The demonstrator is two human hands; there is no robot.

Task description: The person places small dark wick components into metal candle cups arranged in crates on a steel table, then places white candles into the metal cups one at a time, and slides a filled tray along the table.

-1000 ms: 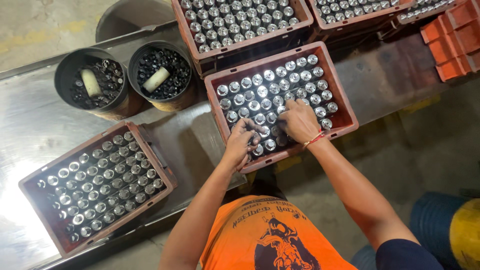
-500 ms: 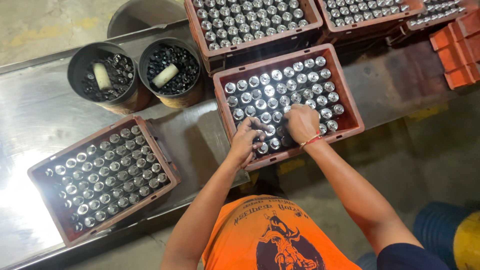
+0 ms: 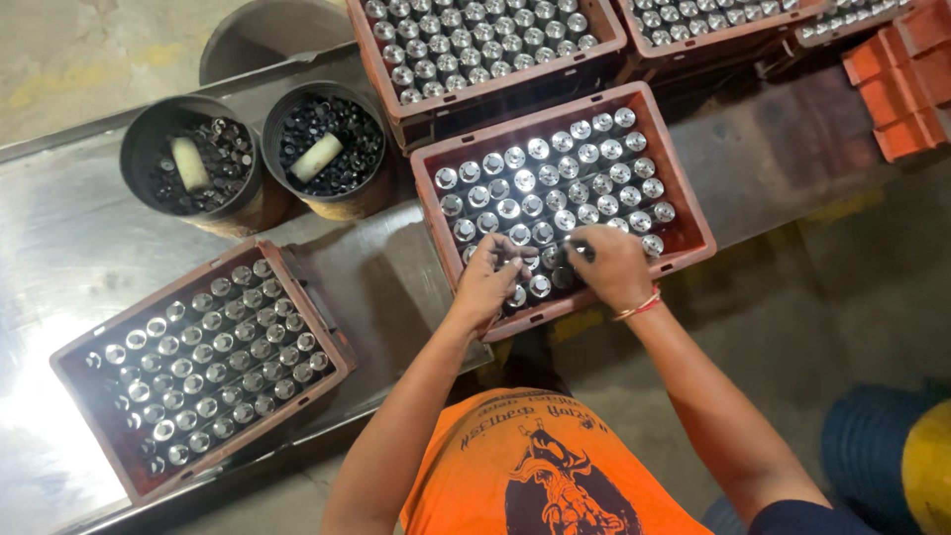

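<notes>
A reddish-brown plastic crate (image 3: 693, 213) packed with several silver-topped cylinders sits on the metal bench in front of me. Both hands reach into its near rows. My left hand (image 3: 487, 282) has its fingers curled down over the cylinder tops at the near left corner. Beside it, my right hand (image 3: 606, 267), with a red band on the wrist, grips a small dark piece (image 3: 580, 248) pressed onto a cylinder. Whether my left hand holds anything is hidden by its fingers.
A second full crate (image 3: 327, 332) lies at the near left. Two round dark tubs (image 3: 149, 134) (image 3: 282, 114) of small black caps, each with a pale scoop, stand behind it. More filled crates (image 3: 594, 50) line the far side; orange crates (image 3: 906, 74) stack at right.
My hands have shifted slightly along the crate's near rows, staying over the cylinders. The view has drifted, so the crates sit a little further right and lower than before.
</notes>
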